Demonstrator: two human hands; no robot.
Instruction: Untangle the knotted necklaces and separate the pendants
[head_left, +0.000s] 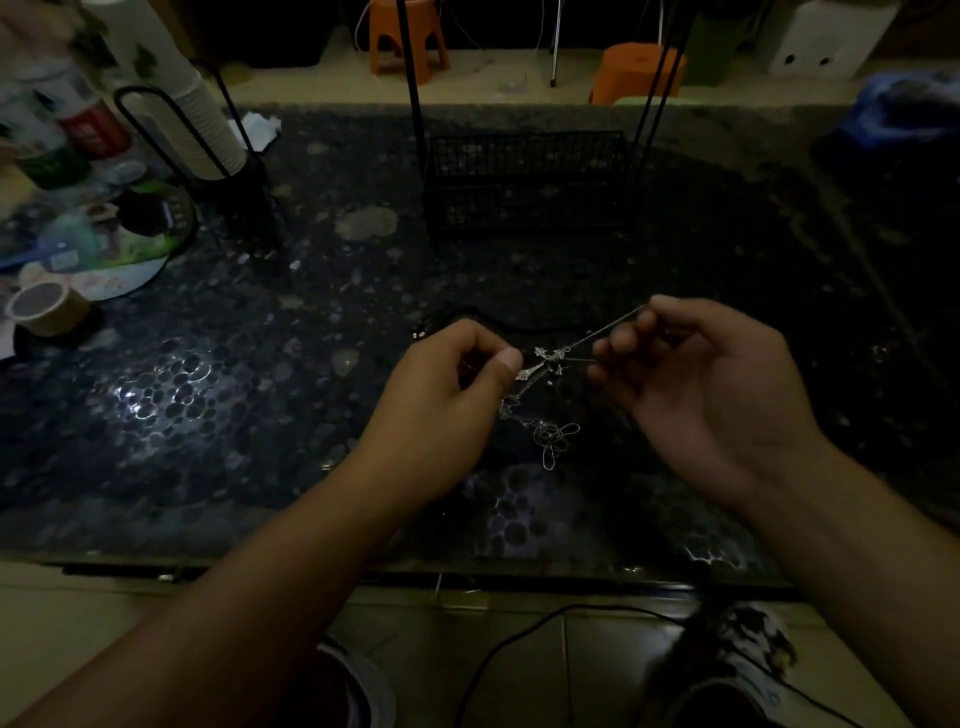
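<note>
Silver chain (597, 335), thin, runs taut between my two hands above the middle of the dark pebbled table (234, 374), toward its near edge. Cross pendant (545, 361) hangs on it between the hands. My left hand (447, 395) pinches the chain at thumb and forefinger; a tangled loop bunch (553, 436) dangles below it. My right hand (701, 379) holds the far end, fingers curled narrowly round it. Black cord (498, 319) lies on the table just behind the left hand. Wire basket (524, 182) stands near the far edge; tape roll (47, 309) at the left edge.
</note>
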